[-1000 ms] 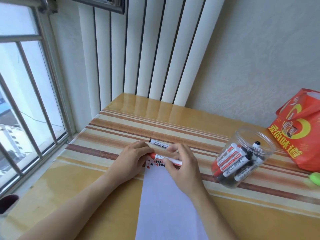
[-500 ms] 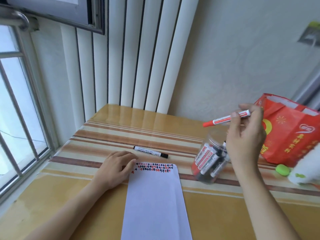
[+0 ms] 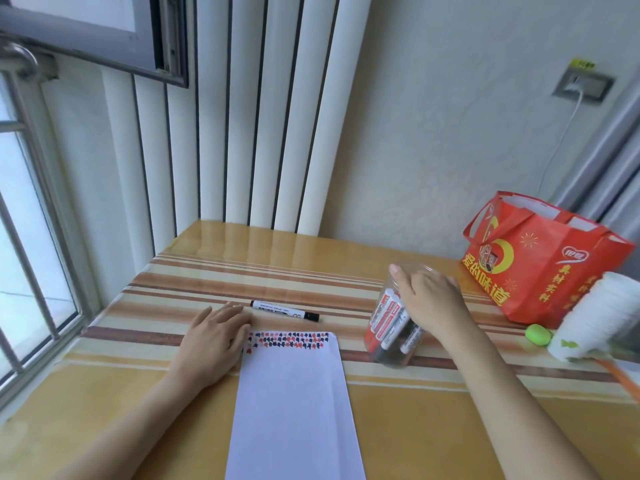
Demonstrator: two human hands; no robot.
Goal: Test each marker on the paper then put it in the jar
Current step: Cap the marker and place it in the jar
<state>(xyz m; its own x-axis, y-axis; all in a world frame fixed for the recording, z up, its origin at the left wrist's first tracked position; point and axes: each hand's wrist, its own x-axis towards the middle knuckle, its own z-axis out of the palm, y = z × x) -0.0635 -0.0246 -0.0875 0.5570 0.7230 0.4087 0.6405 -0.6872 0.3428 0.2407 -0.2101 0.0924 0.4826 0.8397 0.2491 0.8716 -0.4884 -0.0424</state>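
Along the left edge of the frame a barred window looks out on daylight, and pale vertical blinds hang in the upper middle.

Left of centre, the left hand lies palm down with its fingers straight and relaxed; it holds nothing, and its fingertips rest at the top left corner of the paper. The white sheet runs from the centre to the bottom edge of the frame, with rows of small red and black marks across its top.

Just above the paper, a black-capped marker lies flat on the striped table, cap end toward the right, close to the left fingertips but apart from them.

Right of centre stands the clear jar, tilted or seen at a slant, with several red and black markers leaning inside. The right hand is spread over the jar's mouth, fingers extended; it seems to hold nothing, though its underside is hidden.

Further right, a red gift bag with yellow lettering stands against the wall. Below it lies a small green object, next to a white roll-like item at the right edge.
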